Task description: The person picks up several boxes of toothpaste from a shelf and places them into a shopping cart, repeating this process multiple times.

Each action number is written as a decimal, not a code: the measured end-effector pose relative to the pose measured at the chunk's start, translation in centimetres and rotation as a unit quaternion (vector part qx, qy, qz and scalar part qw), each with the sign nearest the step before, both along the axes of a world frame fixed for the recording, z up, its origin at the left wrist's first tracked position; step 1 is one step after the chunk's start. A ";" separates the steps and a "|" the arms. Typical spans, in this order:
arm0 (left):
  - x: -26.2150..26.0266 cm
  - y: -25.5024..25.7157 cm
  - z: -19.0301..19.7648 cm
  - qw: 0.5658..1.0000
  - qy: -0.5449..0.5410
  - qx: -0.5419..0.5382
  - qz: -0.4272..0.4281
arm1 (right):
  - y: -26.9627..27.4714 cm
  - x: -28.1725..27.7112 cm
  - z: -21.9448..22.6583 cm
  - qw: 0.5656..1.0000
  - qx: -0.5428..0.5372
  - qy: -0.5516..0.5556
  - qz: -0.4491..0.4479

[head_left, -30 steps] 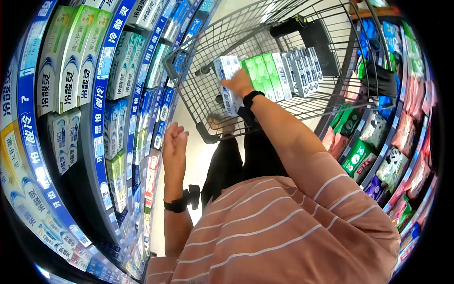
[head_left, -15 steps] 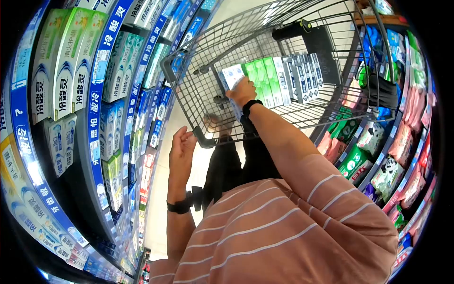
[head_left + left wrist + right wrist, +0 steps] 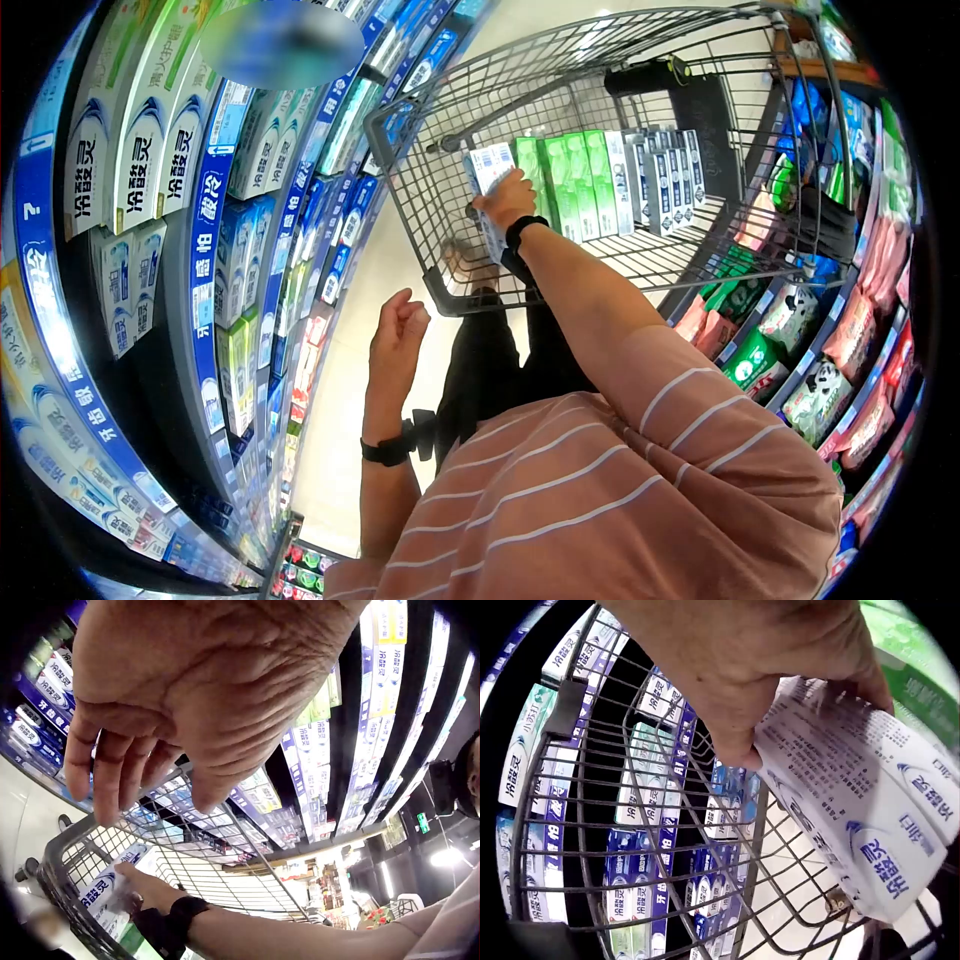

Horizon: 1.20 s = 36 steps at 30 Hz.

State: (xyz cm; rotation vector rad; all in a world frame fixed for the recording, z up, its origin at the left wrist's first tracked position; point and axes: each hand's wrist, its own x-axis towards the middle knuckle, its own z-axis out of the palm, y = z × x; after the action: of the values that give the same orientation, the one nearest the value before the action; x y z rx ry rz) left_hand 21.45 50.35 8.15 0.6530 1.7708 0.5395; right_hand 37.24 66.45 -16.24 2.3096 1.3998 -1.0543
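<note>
My right hand [image 3: 508, 200] reaches into the shopping cart [image 3: 455, 303] and grips white-and-blue toothpaste boxes [image 3: 490, 163] at the left end of a row. In the right wrist view the thumb lies on one side of these toothpaste boxes [image 3: 889, 859] and the fingers on the far side. Green toothpaste boxes [image 3: 575, 185] stand beside them, followed by dark-blue-and-white boxes [image 3: 675, 180]. My left hand [image 3: 395, 345] hangs by the cart's near corner with its fingers loosely bent and nothing in it. The left wrist view shows its palm [image 3: 202, 697] above the cart.
Shelves of toothpaste boxes [image 3: 140, 150] rise close on the left. To the right, a shelf holds soft packs, some pink [image 3: 860, 320] and some green [image 3: 755, 358]. My legs [image 3: 480, 380] stand just behind the cart, on a pale floor [image 3: 345, 480].
My right hand stays on the white-and-blue boxes. The left hand has shifted slightly right, its fingers more bent. The leftmost green box now stands slightly apart from the other green ones.
</note>
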 end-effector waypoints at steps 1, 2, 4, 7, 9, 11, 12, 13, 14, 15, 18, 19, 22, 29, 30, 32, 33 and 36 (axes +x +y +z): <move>-0.2 -0.3 -0.3 1.000 -0.002 -0.003 0.003 | -0.1 -0.1 0.0 1.000 -0.003 -0.005 0.000; -0.4 -0.8 -0.7 1.000 -0.003 -0.006 0.007 | -0.3 -0.2 0.0 1.000 -0.006 -0.009 0.001; -0.8 -1.4 -0.7 1.000 -0.007 -0.009 0.017 | -0.5 -0.4 -0.4 1.000 -0.003 -0.025 -0.003; -1.4 -2.4 -0.6 1.000 -0.009 0.009 0.029 | -1.1 0.7 -2.6 0.998 0.044 -0.007 0.050; -2.6 -4.1 -2.1 0.999 0.003 0.045 0.026 | -0.7 1.1 -2.3 0.996 0.053 -0.004 0.075; -3.2 -4.3 -1.8 0.998 0.043 0.052 0.018 | 0.1 1.3 -2.9 0.988 0.057 0.002 0.144; -3.6 -4.3 -1.1 0.997 0.050 0.060 0.020 | 0.8 1.1 -2.5 0.992 0.036 0.014 0.119; -3.9 -4.3 -0.3 0.996 0.050 0.064 0.020 | 1.0 0.9 -2.6 0.996 0.008 0.019 0.092; -4.2 -4.0 0.4 0.996 0.061 0.055 0.025 | 0.9 0.7 -2.6 0.996 0.002 0.006 0.086; -4.5 -3.8 1.0 0.996 0.066 0.046 0.029 | 0.9 0.7 -2.7 0.997 -0.004 -0.013 0.079; -6.8 -4.4 2.1 0.986 0.094 0.114 0.076 | 0.0 1.3 -2.0 0.997 -0.027 0.019 0.073; -7.8 -3.9 3.1 0.980 0.097 0.143 0.101 | -0.4 1.6 -2.3 0.996 -0.023 0.024 0.081; -12.0 -2.4 8.0 0.921 0.243 0.230 0.201 | -0.2 1.8 -2.8 0.994 0.011 0.053 0.094; -29.8 -2.6 12.9 0.769 0.393 0.377 0.334 | 3.8 -0.7 10.0 0.917 0.007 0.396 -0.055; -31.8 -2.7 12.6 0.779 0.382 0.367 0.335 | 3.8 -1.6 12.2 0.892 -0.005 0.448 -0.066; -35.5 -2.5 12.4 0.802 0.363 0.343 0.328 | 3.6 -3.7 16.9 0.869 -0.035 0.493 -0.040; -36.6 -2.4 12.2 0.811 0.356 0.334 0.323 | 3.3 -4.9 19.0 0.856 -0.049 0.515 -0.028; -38.9 -2.0 12.0 0.830 0.338 0.318 0.311 | 1.9 -7.9 23.6 0.826 -0.063 0.561 0.017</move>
State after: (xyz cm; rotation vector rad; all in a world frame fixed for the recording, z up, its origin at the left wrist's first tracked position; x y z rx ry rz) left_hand -17.49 48.33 20.11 0.7625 2.5093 1.5451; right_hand 29.36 68.33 7.39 1.4730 1.5406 -2.6079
